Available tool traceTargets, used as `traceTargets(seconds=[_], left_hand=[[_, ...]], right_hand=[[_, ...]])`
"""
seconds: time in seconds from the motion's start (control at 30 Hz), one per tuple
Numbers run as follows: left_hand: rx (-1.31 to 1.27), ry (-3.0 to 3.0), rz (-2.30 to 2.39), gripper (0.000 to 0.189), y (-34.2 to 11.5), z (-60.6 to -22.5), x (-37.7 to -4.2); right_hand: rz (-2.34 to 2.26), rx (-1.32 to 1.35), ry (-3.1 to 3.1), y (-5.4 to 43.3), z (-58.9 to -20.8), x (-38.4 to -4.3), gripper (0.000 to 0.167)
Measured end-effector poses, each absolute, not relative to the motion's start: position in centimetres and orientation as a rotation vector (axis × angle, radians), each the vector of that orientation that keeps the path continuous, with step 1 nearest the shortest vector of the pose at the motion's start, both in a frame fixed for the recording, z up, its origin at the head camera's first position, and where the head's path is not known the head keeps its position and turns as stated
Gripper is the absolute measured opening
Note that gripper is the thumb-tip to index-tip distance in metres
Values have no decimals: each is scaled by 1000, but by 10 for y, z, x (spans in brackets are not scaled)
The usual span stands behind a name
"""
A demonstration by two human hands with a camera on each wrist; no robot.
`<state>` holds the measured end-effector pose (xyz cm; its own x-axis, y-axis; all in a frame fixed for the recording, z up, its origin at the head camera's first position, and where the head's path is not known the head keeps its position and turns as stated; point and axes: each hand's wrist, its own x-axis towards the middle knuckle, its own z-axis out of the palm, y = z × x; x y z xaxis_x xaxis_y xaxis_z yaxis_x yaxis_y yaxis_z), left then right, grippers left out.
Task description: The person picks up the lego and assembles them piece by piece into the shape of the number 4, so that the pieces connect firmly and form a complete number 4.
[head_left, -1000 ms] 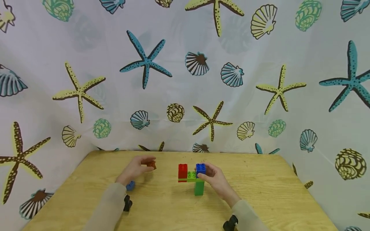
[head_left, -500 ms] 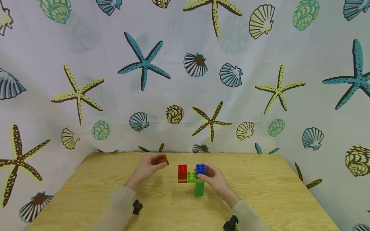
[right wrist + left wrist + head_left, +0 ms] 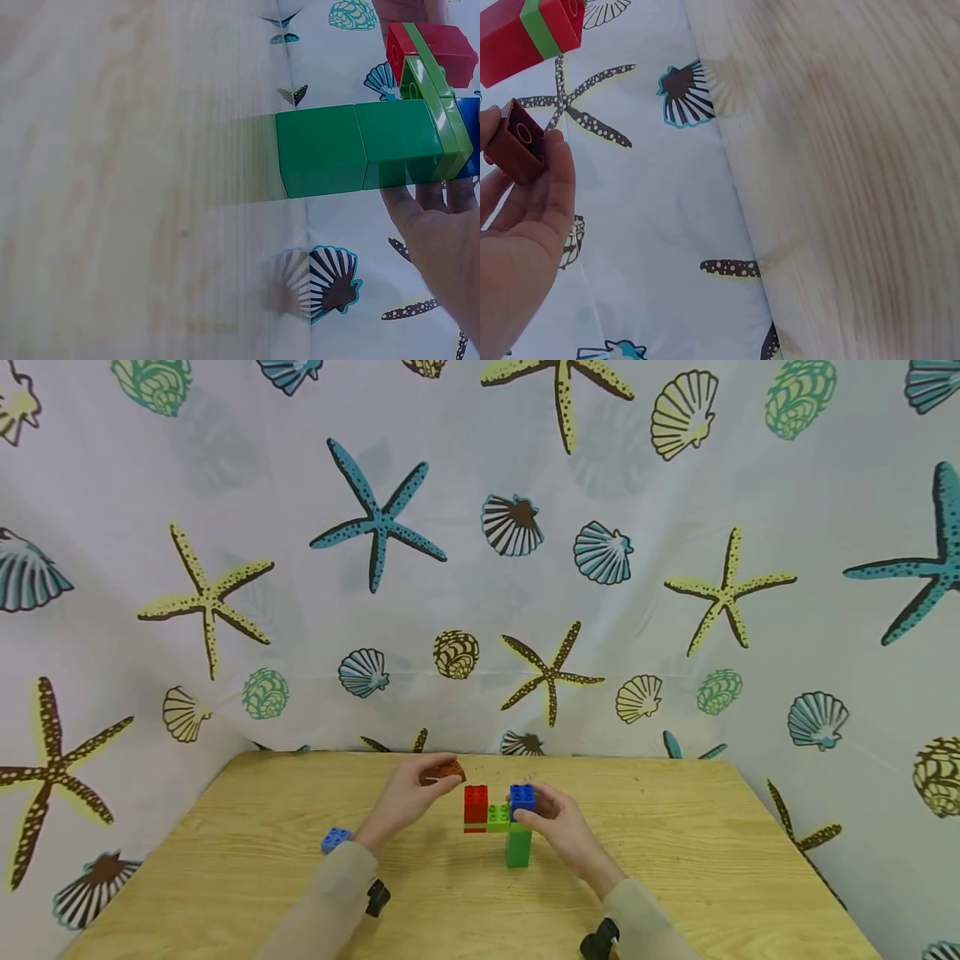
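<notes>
My left hand (image 3: 408, 792) pinches a reddish-brown toy building brick (image 3: 452, 769) between thumb and fingers. In the left wrist view this brick (image 3: 519, 142) shows its hollow underside, just apart from the red bricks. My right hand (image 3: 566, 837) grips a blue brick (image 3: 522, 797) on the right end of a built structure. Two stacked green bricks (image 3: 322, 154) form its upright base. Across their top lies a long light-green brick (image 3: 498, 815) that overhangs to the left. At that overhanging end, a red brick (image 3: 476, 802) sits on top and more red shows below.
A loose lighter-blue brick (image 3: 335, 839) lies on the wooden table (image 3: 675, 852), beside the left forearm. Behind the table hangs a white cloth (image 3: 465, 577) printed with starfish and shells. Black wrist cameras (image 3: 600, 939) are strapped on both sleeves.
The left hand has moved right with the brown brick, up close to the red bricks. The lighter-blue brick shows again beside the left forearm. The right hand and the structure have stayed put.
</notes>
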<state>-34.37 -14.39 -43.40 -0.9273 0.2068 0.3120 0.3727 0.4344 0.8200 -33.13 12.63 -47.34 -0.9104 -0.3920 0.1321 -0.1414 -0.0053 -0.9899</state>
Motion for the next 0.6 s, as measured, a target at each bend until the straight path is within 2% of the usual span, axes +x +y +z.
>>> traceTargets(seconds=[0.6], left_hand=[[-585,-2405,-1599,38,-113,-424,-340]], right_hand=[[-2024,-543,2089,125,-471,-330,57]])
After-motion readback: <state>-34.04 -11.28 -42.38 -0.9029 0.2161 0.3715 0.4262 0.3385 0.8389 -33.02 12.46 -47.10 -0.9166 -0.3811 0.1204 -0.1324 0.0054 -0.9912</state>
